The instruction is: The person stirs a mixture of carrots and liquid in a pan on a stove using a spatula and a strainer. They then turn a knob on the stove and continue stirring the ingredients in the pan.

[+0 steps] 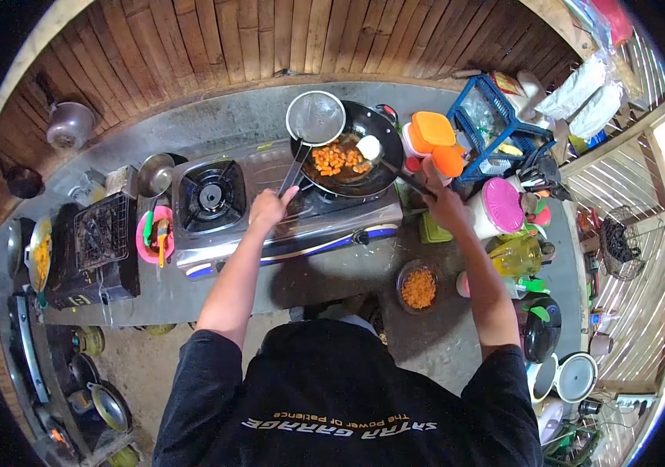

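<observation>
1. Bamboo-slat wall [301, 39] at the back; grey counter [332, 284] running along it.
2. On the counter, a two-burner gas stove [264, 167], steel-topped. Near burner to the left hand's outer side: bare, no pan on it.
3. On the other burner, a dark wok [361, 121], beyond and between both hands. Flame beneath: cannot tell.
4. Round mesh strainer [315, 118] over the wok's far-left rim, mesh up. Contact with rim: cannot tell. Long axis slanting forward and slightly right from the hand.
5. Left hand [267, 208] closed on the strainer's handle, forefinger side toward the wok.
6. Right hand [445, 208] closed around the dark handle of a long utensil [412, 182]; shaft slanting forward-left into the wok, pale head beside the food.
7. Orange-brown food pieces [336, 158] heaped in the wok's left half, forward-right of the left hand, forward-left of the right. Nearer hand: left. Strainer mesh just beyond the pieces.
</observation>
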Demonstrator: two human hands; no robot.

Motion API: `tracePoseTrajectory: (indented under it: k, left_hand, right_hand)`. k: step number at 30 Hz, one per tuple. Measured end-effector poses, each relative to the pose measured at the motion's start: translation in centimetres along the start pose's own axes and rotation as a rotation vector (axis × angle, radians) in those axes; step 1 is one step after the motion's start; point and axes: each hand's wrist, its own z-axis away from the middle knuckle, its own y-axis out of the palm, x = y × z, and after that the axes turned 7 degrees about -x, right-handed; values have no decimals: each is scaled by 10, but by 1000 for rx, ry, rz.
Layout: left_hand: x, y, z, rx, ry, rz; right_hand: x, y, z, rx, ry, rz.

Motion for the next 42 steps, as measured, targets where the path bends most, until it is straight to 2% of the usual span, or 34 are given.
tracePoseTrajectory:
  k: [1, 2, 4, 6, 8, 11, 12, 15, 18, 21, 22, 23, 25, 30, 31, 33, 36, 39, 42]
  left_hand:
    - [-2, 2, 1, -8, 4, -7]
    - [-4, 2, 1, 15, -6, 24]
    - [-6, 2, 2, 13, -12, 28]
    - [-3, 4, 2, -2, -17, 12]
    - [1, 11, -2, -30, -17, -20]
    - [2, 10, 1, -17, -19, -5]
    - [3, 10, 0, -14, -20, -18]
    - [3, 8, 1, -4, -19, -36]
    - [-1, 3, 4, 9, -11, -10]
    - [0, 5, 1, 26, -16, 23]
    - [-1, 5, 1, 28, -26, 26]
    - [-1, 5, 1, 29, -36, 30]
    - [-1, 5, 2, 7, -11, -2]
    - [4, 12, -1, 1, -32, -27]
    - [-1, 8, 4, -11, -29, -12]
    - [-6, 4, 9, -28, -27, 12]
    - [-4, 6, 10, -43, -23, 32]
    - [-1, 12, 6, -69, -19, 29]
    - [-3, 12, 9, -67, -55, 17]
  right_hand:
    - [4, 3, 0, 31, -27, -23]
    - [7, 4, 2, 69, 43, -84]
    - [0, 6, 5, 30, -66, -233]
    - [-5, 3, 4, 95, -44, -286]
    - [-11, -15, 0, 262, 109, -234]
    - [-24, -32, -9, 226, 91, -184]
    - [-12, -47, -11, 235, 83, -282]
    - [-39, -19, -29, -2, -77, -163]
    - [-56, 19, -56, -50, -259, -262]
    - [-50, 45, -67, 61, -186, -133]
    - [-47, 56, -68, 23, -193, -139]
    - [-48, 61, -68, 83, -157, -226]
    - [-29, 47, -62, 203, -81, -399]
    - [-59, 26, -54, 311, -159, -304]
    - [-67, 19, -51, 314, -194, -296]
    - [-78, -1, -34, 192, -352, -295]
    - [-51, -59, -4, 114, -263, -277]
    - [-21, -113, 14, 126, -176, -35]
    - [-9, -135, 27, 140, -183, 69]
